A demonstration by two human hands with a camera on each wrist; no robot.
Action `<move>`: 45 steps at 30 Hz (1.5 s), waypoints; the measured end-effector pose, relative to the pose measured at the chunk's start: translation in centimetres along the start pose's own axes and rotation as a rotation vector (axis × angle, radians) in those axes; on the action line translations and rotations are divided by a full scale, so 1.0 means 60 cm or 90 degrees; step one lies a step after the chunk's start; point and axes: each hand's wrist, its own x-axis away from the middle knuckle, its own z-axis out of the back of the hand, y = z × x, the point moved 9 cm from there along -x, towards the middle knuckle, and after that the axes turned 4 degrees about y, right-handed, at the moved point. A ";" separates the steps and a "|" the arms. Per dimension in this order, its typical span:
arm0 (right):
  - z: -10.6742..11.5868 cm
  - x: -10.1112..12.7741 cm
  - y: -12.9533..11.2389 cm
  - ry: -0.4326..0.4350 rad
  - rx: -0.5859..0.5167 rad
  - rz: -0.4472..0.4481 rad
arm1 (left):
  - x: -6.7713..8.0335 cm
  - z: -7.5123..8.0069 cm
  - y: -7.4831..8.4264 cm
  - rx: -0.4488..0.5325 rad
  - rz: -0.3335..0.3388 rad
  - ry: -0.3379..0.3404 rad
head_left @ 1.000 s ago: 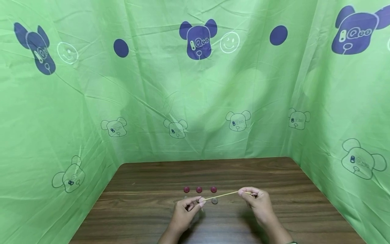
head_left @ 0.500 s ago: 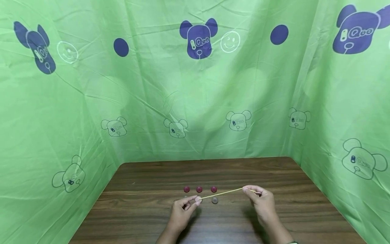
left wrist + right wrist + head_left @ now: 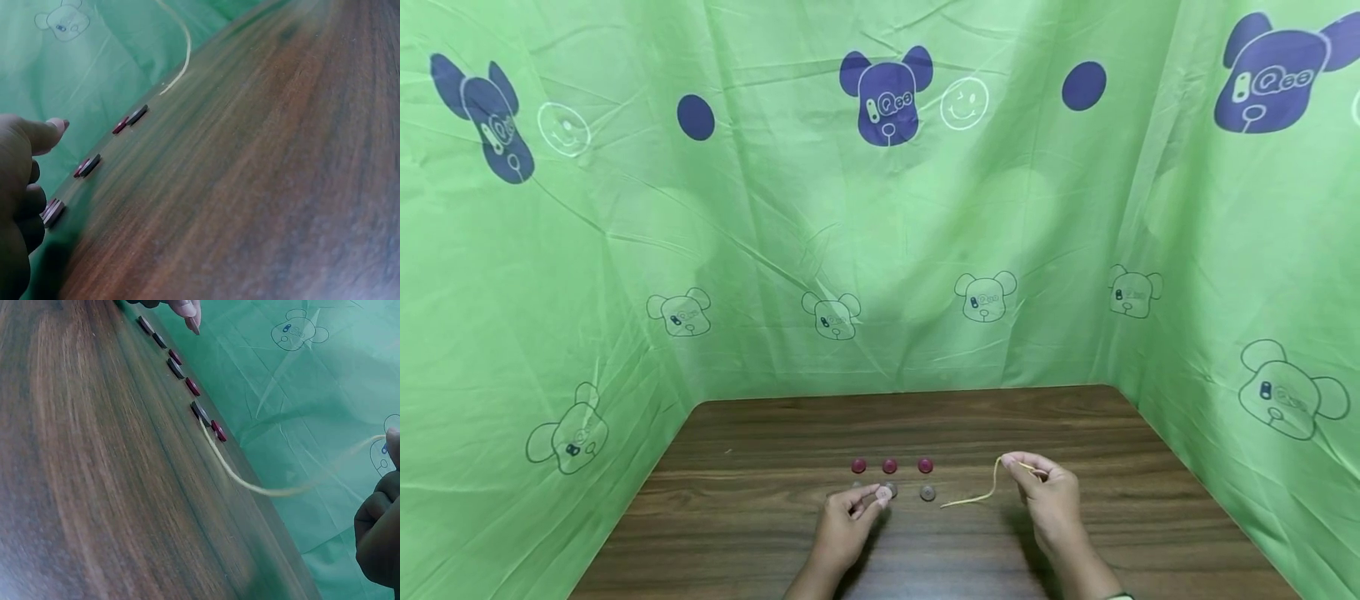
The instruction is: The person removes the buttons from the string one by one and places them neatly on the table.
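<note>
My left hand (image 3: 842,527) pinches a pale pink button (image 3: 884,493) between thumb and fingertip, above the tabletop. In the head view this button partly overlaps a grey button (image 3: 892,487). To the right, my right hand (image 3: 1049,498) pinches a thin yellow string (image 3: 976,499) between thumb and forefinger. The string hangs slack, its loose end lying toward the left, apart from the pale button. In the right wrist view, the string (image 3: 269,492) curves from my right fingers toward the grey and red buttons.
On the wood-grain table (image 3: 760,467), three red buttons (image 3: 890,466) form a row. Nearer me is a row of grey buttons, including one at the right (image 3: 928,493); my left fingers partly hide the leftmost. Green printed cloth (image 3: 887,350) hangs around the table's back and sides.
The string was stretched taut from the pale button to my right hand; now it is off the button and hangs slack. My right hand moved rightward; the left hand shifted slightly left.
</note>
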 end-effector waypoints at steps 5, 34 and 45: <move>0.002 -0.001 0.001 0.003 -0.008 0.000 | 0.001 -0.003 -0.001 -0.034 -0.001 -0.011; 0.003 0.005 -0.007 0.037 -0.087 0.016 | 0.004 -0.020 -0.009 -0.196 -0.009 -0.023; 0.002 0.005 -0.008 0.038 -0.109 0.027 | 0.007 -0.025 -0.007 -0.282 -0.043 -0.035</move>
